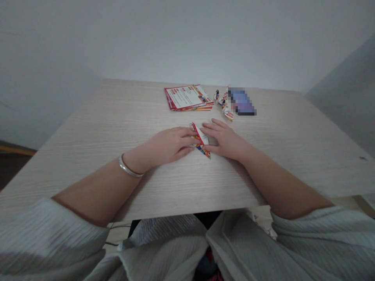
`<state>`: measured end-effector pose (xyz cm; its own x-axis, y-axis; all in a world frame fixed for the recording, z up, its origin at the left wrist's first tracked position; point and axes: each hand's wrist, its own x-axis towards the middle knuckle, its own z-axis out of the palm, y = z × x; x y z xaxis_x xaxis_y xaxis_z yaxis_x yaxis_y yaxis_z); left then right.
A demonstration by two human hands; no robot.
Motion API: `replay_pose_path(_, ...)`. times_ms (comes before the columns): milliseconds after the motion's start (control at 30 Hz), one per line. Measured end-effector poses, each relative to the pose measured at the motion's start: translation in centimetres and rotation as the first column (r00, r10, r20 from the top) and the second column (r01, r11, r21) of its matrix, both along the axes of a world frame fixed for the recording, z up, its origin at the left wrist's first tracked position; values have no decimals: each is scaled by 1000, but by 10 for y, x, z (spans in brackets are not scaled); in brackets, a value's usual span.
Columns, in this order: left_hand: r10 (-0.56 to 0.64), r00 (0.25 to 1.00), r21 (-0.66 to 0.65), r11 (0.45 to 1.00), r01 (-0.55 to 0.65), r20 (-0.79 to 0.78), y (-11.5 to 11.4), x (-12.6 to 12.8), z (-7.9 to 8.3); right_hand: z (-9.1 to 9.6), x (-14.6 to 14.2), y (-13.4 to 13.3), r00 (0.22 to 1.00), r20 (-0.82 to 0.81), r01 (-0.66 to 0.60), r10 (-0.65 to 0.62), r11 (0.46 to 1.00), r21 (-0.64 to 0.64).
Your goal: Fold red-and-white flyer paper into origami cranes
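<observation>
As L hand [168, 146], R hand [225, 141] pin folded paper [202, 138], leaflets [187, 97] behind

We wear a loose top [172, 246] of pale grey-white fabric, finely ribbed and crinkled, which lies in soft folds down to our lap. Our left sleeve [43, 238] and right sleeve [325, 230] are wide and end near the elbows, with both forearms bare below them. A thin, plain silver bangle [129, 169] circles our left wrist, just behind the left grip [170, 145]. The right grip [225, 140] is a bare hand. A small pink-red patch [209, 259] shows between the folds at the bottom edge.
</observation>
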<state>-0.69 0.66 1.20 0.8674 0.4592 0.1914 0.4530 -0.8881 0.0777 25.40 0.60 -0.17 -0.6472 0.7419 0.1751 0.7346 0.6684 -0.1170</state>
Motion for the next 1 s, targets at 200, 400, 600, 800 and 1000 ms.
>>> replay_pose_path(200, 96, 994, 15, 995, -97, 50, 3, 2, -11, -5, 0, 3, 1000, -8, -12, 12, 1000, -21)
replay_pose_path(400, 40, 999, 63, 997, -40, -4, 4, 4, -13, -2, -1, 3, 996, -85, 6, -8, 999, -34)
replay_pose_path(600, 194, 981, 81, 978, -193, -4, -4, 9, -5, -1, -1, 4, 980, -194, 46, -48, 999, -19)
replay_pose_path(800, 218, 976, 101, 972, -214, -25, -6, 9, -1, -1, 0, 4, 972, -233, 27, -32, 999, -24)
replay_pose_path(1000, 186, 981, 100, 978, -180, -50, -6, 10, 2, -3, 0, 5, 969, -243, 46, -52, 998, -31)
